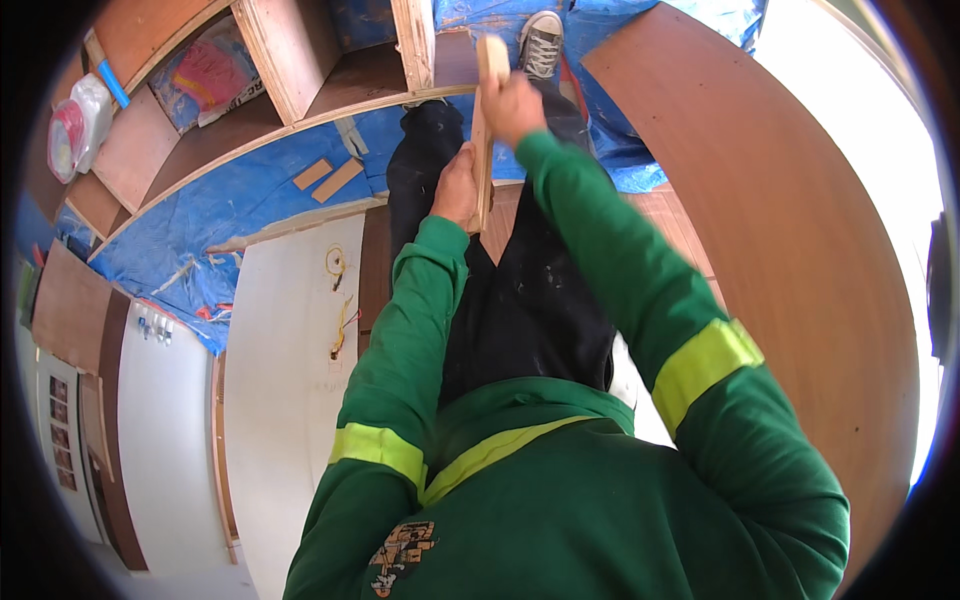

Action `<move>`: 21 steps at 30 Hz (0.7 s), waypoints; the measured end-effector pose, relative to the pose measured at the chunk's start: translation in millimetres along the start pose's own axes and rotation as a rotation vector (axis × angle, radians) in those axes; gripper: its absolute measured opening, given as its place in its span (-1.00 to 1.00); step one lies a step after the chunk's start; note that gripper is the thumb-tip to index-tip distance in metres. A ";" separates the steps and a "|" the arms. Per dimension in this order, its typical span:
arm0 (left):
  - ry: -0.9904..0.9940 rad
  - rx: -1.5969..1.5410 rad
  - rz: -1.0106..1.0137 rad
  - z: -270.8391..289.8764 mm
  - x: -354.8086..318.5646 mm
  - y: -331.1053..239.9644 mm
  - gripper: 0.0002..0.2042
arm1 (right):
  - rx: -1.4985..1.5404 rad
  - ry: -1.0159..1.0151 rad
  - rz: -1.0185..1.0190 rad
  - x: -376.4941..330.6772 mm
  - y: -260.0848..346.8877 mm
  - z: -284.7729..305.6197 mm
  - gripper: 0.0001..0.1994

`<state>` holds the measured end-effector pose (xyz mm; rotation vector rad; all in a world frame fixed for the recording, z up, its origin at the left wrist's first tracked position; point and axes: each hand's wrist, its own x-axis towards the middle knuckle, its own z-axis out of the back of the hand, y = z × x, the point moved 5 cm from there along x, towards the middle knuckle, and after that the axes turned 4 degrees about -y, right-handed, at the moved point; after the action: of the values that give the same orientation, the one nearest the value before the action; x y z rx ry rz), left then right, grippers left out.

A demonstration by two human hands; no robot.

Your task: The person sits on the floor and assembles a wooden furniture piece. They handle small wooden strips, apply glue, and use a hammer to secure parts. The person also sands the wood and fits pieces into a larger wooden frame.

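Below the plywood shelf unit, we hold a narrow wood strip upright: left hand clamps its lower edge, right hand wraps its top. Curved brown panel crowds right; blue tarp lies left.

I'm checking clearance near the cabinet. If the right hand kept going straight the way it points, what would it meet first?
Probably the plywood cabinet frame just beyond the right hand, which grips the top of a wooden strip; depth is unclear.
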<state>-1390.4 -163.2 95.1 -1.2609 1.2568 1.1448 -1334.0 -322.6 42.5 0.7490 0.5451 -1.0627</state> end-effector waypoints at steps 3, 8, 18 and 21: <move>0.039 -0.108 -0.115 -14.0 2.5 -4.5 -0.56 | 0.155 0.100 0.031 -125.7 0.5 50.5 -0.64; 0.040 0.034 -0.163 -0.9 5.6 -2.5 -0.53 | 0.090 0.081 0.007 -82.2 0.8 31.8 -0.54; 0.069 -0.082 -0.133 2.7 26.4 11.3 -0.50 | 0.124 0.096 0.070 -107.3 -2.4 35.0 -0.54; 0.062 0.094 -0.227 -2.4 3.8 -12.8 -0.54 | 0.179 0.106 0.072 -148.4 9.3 54.3 -0.57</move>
<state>-1377.6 -166.1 91.8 -1.3389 1.1653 0.8811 -1382.0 -276.8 186.2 0.9796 0.5134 -1.0175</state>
